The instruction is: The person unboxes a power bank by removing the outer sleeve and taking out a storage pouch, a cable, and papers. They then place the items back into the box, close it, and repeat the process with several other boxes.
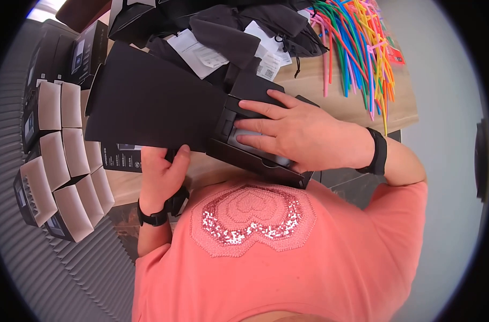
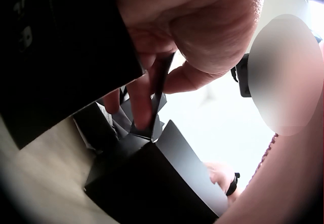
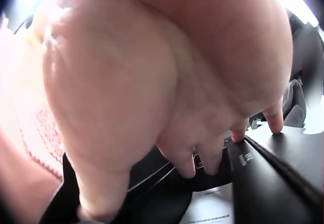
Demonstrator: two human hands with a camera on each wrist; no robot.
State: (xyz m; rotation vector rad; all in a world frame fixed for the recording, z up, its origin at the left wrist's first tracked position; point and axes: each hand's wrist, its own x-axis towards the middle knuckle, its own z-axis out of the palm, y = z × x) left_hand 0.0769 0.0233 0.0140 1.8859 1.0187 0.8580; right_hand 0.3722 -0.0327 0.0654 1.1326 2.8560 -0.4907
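A black cardboard box (image 1: pixel 250 167) stands tilted across the table edge in front of the person, its large lid (image 1: pixel 153 99) swung up toward the left. My left hand (image 1: pixel 166 170) pinches the lid's lower edge, thumb on the near side and fingers behind it; the left wrist view shows the fingers (image 2: pixel 139 105) along the panel. Over the box opening, my right hand (image 1: pixel 298 134) lies with its fingers spread and nearly straight, fingertips touching the black inner pieces. A grey-white item (image 3: pixel 210 206) shows inside the box, partly covered by that hand.
Stacked boxes with pale open ends (image 1: pixel 54 155) stand at the left. Dark cloth pouches (image 1: pixel 225 40) and white printed papers (image 1: pixel 199 53) lie at the back. Colourful bendy straws (image 1: pixel 357 48) spread over the back right of the wooden table (image 1: pixel 403 102).
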